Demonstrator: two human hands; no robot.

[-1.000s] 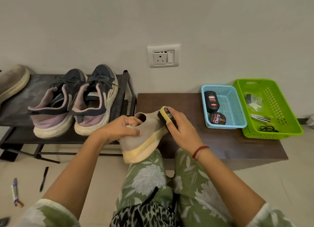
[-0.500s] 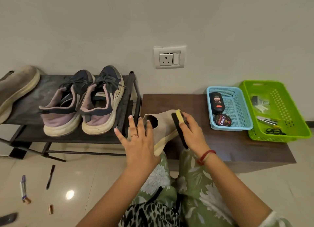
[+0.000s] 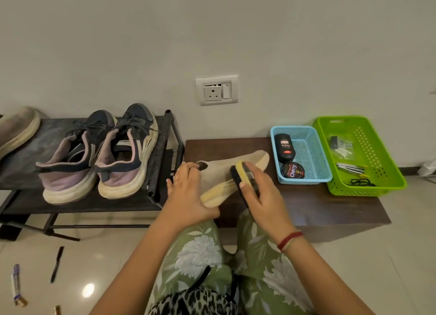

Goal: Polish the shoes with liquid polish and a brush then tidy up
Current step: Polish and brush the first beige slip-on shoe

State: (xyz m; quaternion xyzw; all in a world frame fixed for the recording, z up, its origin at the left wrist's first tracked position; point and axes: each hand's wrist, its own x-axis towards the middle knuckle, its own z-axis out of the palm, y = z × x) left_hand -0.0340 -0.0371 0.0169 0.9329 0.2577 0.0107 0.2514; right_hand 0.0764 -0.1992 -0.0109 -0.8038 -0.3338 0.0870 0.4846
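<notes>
A beige slip-on shoe (image 3: 250, 164) with a yellowish sole lies tilted on the left end of the dark low table (image 3: 330, 203), toe toward the blue basket. My left hand (image 3: 186, 192) grips its heel end. My right hand (image 3: 262, 192) holds a black brush with a yellow back (image 3: 240, 173), pressed against the shoe's side. The matching beige shoe (image 3: 16, 128) sits at the far left of the rack. A black liquid polish bottle (image 3: 284, 147) and a round Cherry polish tin (image 3: 293, 170) lie in the blue basket (image 3: 323, 170).
A pair of navy and pink sneakers (image 3: 99, 154) stands on the dark metal shoe rack (image 3: 162, 163) left of the table. A green basket (image 3: 382, 166) with small tools sits at the table's right end. A pen (image 3: 56, 265), a tube and batteries lie on the floor at the lower left.
My left hand, lifted open off the shoe half a second ago, has come back down and grips the heel. The shoe now points toe-right, and the brush has moved onto its side.
</notes>
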